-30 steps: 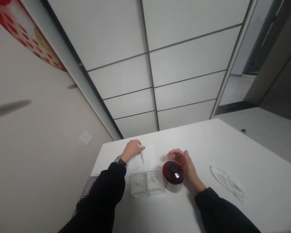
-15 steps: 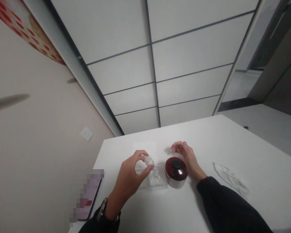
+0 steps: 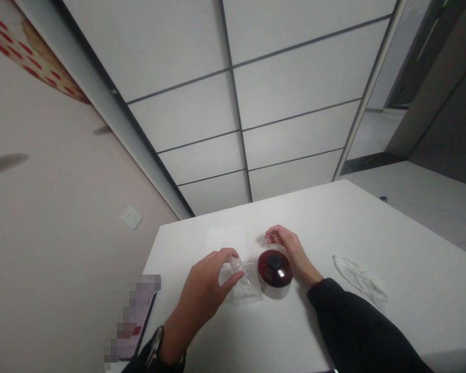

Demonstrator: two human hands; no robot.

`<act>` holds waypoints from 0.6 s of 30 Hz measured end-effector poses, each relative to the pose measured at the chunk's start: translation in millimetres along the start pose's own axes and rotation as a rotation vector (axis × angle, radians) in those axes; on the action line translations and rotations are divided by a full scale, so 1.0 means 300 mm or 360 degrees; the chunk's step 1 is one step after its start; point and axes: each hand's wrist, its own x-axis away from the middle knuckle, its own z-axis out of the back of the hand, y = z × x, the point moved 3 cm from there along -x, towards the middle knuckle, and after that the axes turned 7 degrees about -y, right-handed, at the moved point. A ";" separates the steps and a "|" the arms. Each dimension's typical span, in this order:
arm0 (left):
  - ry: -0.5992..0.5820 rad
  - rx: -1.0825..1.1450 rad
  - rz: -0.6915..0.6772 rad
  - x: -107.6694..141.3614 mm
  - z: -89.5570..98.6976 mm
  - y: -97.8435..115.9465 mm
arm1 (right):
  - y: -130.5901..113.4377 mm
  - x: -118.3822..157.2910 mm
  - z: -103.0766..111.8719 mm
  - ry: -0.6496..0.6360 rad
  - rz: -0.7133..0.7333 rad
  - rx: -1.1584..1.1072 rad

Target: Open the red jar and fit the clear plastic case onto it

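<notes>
My left hand (image 3: 202, 298) is pinched nearly closed, with thumb and fingertips gripping a small clear piece (image 3: 236, 264). It's transparent and small, so I can't make out its exact shape from here. The piece sits right over a clear plastic tray (image 3: 246, 284), and the hand hides part of the tray, which lies flat near the middle of the white surface (image 3: 334, 223). A wristwatch (image 3: 154, 346) shows on that wrist, below a black sleeve.

My right hand (image 3: 289, 249) is partly open, its fingers loosely curled and holding nothing. It sits just beyond a dark red jar (image 3: 274, 273) with a black knob (image 3: 274, 261) on its lid. From this angle I can't tell whether the hand touches the jar. The jar stands upright, just to the right of the tray and touching it or very close.

Well to the right of the jar lies a crumpled white sheet (image 3: 360, 283). A pixelated object (image 3: 132, 321) lies by the surface's left edge, too blurred to identify.
</notes>
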 end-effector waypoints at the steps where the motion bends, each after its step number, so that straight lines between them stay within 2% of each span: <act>1: -0.0062 -0.0019 0.0007 -0.003 -0.014 0.001 | -0.004 0.001 -0.003 -0.0015 -0.0007 0.0011; 4: -0.0224 -0.0068 0.0017 -0.008 -0.056 0.005 | -0.014 0.004 -0.012 -0.0060 -0.0024 0.0038; 7: -0.0306 -0.0067 0.0017 -0.012 -0.081 0.006 | -0.019 0.006 -0.018 -0.0093 -0.0040 0.0054; 18: -0.0358 0.0068 -0.0035 0.008 -0.096 -0.019 | -0.022 0.012 -0.026 -0.0173 -0.0093 0.0125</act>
